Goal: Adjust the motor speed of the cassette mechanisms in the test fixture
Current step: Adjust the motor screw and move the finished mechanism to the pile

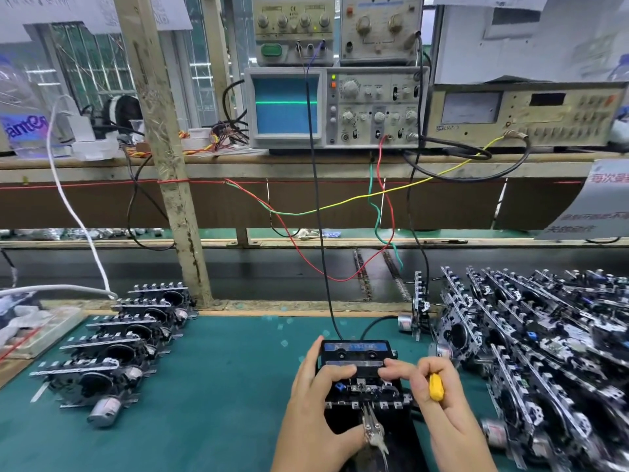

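Left hand (316, 400) grips the cassette mechanism (360, 373) seated in the fixture between both hands; right hand (439, 400) holds a yellow screwdriver (436, 387). Bare mat (218, 386) lies left; piled mechanisms (544, 335) crowd the right

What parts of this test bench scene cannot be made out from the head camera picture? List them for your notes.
- Yellow-handled tool: its tip is hidden inside the right hand.
- Cassette mechanism: its middle is covered by the fingers of the left hand.
- Pile of mechanisms on the right: blurred and cut off by the frame edge.
- Meter: its labels and readout are too small and blurred to read.
- Paper notice: cut off by the right edge.
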The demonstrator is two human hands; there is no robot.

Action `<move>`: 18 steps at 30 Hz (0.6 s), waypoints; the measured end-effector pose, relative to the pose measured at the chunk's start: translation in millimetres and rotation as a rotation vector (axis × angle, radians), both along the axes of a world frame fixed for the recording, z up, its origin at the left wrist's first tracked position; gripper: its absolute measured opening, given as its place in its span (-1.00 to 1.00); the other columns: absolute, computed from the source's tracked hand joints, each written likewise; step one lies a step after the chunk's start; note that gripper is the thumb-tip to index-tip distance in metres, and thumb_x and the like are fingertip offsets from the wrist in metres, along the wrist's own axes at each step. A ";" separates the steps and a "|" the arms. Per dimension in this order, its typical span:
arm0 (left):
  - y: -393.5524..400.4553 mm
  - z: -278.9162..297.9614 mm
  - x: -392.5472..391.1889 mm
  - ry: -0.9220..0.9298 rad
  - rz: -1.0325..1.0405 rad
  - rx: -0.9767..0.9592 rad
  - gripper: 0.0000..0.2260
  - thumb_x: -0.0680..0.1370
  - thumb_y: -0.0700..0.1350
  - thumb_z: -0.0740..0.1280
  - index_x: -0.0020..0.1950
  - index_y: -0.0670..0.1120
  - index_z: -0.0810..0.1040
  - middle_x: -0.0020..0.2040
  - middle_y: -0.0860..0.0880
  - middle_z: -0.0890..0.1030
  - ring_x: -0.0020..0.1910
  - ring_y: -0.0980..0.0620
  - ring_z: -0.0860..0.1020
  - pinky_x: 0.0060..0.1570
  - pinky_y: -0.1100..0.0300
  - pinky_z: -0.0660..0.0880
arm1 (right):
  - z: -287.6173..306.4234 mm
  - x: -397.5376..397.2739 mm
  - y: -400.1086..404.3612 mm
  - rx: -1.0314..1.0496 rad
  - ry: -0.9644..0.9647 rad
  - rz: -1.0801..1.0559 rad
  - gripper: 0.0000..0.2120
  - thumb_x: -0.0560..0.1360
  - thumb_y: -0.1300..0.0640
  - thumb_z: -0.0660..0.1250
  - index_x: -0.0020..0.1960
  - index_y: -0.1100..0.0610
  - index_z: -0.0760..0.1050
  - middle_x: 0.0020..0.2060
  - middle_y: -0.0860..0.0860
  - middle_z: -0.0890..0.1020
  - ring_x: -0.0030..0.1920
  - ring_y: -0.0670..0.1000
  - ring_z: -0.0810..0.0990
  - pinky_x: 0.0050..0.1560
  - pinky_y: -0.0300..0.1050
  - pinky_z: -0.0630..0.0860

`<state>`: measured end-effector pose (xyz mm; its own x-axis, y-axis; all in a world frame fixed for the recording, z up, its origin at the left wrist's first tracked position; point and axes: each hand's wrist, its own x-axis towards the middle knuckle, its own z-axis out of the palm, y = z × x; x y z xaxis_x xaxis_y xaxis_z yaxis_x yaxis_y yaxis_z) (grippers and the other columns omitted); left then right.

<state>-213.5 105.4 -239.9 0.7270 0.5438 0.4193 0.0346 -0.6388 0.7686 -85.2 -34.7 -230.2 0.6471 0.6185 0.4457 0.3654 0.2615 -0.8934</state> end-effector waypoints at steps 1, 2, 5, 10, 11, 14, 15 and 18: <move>-0.1 0.1 -0.1 0.000 0.003 -0.001 -0.42 0.28 0.16 0.57 0.21 0.42 0.41 0.51 0.52 -0.07 0.53 0.32 0.13 0.26 0.36 0.24 | -0.3 0.5 0.5 0.000 0.001 0.000 -0.92 0.61 0.01 0.14 -0.01 -0.08 0.40 0.07 0.06 0.72 0.31 -0.04 0.58 0.31 -0.05 0.36; -0.2 0.4 0.2 0.000 0.006 -0.001 -0.42 0.27 0.17 0.57 0.21 0.42 0.41 0.51 0.52 -0.06 0.53 0.28 0.14 0.28 0.29 0.27 | -0.8 1.2 1.1 0.000 -0.004 -0.004 -0.92 0.61 0.02 0.14 -0.01 -0.08 0.40 0.07 0.07 0.72 0.31 -0.03 0.58 0.32 -0.07 0.39; -0.4 0.5 0.0 0.005 0.012 -0.001 -0.42 0.27 0.19 0.57 0.20 0.43 0.40 0.52 0.51 -0.07 0.55 0.20 0.17 0.33 0.13 0.32 | -2.5 3.3 1.8 -0.005 -0.020 -0.015 -0.91 0.62 0.04 0.14 0.00 -0.09 0.41 0.06 0.07 0.72 0.31 -0.01 0.59 0.27 -0.29 0.42; 0.2 -0.5 -0.3 0.006 0.007 -0.009 -0.41 0.28 0.16 0.58 0.21 0.43 0.40 0.52 0.51 -0.07 0.57 0.18 0.16 0.35 0.10 0.34 | -3.0 3.3 0.7 -0.006 -0.017 -0.011 -0.90 0.63 0.08 0.14 0.00 -0.07 0.41 0.07 0.07 0.72 0.31 -0.01 0.59 0.31 -0.11 0.41; 0.5 -0.5 -0.3 0.006 0.005 -0.008 -0.41 0.28 0.16 0.58 0.21 0.43 0.40 0.52 0.51 -0.07 0.57 0.18 0.16 0.37 0.08 0.34 | -2.7 3.3 0.8 -0.004 -0.017 -0.008 -0.89 0.64 0.09 0.14 0.00 -0.07 0.41 0.07 0.07 0.72 0.31 -0.01 0.59 0.30 -0.05 0.41; 0.7 -0.2 -0.2 0.003 0.005 -0.005 -0.41 0.28 0.17 0.57 0.21 0.44 0.39 0.52 0.51 -0.08 0.57 0.19 0.15 0.37 0.10 0.31 | -3.1 2.4 0.0 -0.001 -0.008 0.002 -0.87 0.63 0.11 0.14 -0.01 -0.08 0.42 0.06 0.07 0.72 0.30 -0.01 0.59 0.31 0.01 0.34; 0.4 -0.1 -0.2 0.003 0.006 -0.005 -0.41 0.28 0.17 0.57 0.21 0.44 0.39 0.52 0.51 -0.08 0.56 0.19 0.15 0.36 0.11 0.31 | -2.7 1.2 -0.3 -0.002 -0.003 0.002 -0.89 0.63 0.10 0.14 -0.01 -0.07 0.42 0.06 0.07 0.72 0.30 -0.01 0.59 0.31 0.02 0.33; 0.2 -0.4 -0.2 -0.011 0.010 -0.009 -0.42 0.27 0.15 0.58 0.20 0.43 0.41 0.53 0.50 -0.06 0.56 0.21 0.16 0.38 0.11 0.34 | 2.3 -0.4 -1.9 -0.029 0.006 -0.007 -0.91 0.61 0.11 0.15 0.06 0.09 0.39 0.04 0.08 0.73 0.29 -0.02 0.60 0.36 0.10 0.35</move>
